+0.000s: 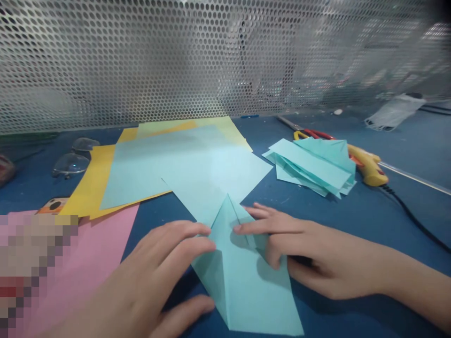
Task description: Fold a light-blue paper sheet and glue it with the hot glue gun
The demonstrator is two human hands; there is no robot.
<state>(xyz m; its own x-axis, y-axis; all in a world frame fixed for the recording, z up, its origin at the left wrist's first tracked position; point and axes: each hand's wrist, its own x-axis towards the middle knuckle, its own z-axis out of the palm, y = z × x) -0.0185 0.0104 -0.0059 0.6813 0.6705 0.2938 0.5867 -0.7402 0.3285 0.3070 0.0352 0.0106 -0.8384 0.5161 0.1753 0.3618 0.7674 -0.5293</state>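
Head view. A blue work surface (387, 225) runs up to a perforated metal screen (211, 56) at the back. On the surface, nearest the person, lies a folded light-blue paper (243, 277), creased to a point at its upper end. The left hand (155, 277) lies flat, fingers spread and extended, with its fingertips pressing on the paper's left edge; it grips nothing. The right hand (299, 249) also lies flat and open, index fingertip on the central fold near the point, the thumb tucked beneath the palm against the paper.

Behind the folded piece is a loose pile of flat sheets (176, 164), light blue over yellow. A pink sheet (98, 253) lies at the left. To the right sits a stack of folded light-blue pieces (313, 164), touching a yellow glue gun (368, 166) whose black cord (412, 216) trails right. Red-handled scissors (310, 133) lie just behind the stack. Clear goggles (72, 159) rest at far left.
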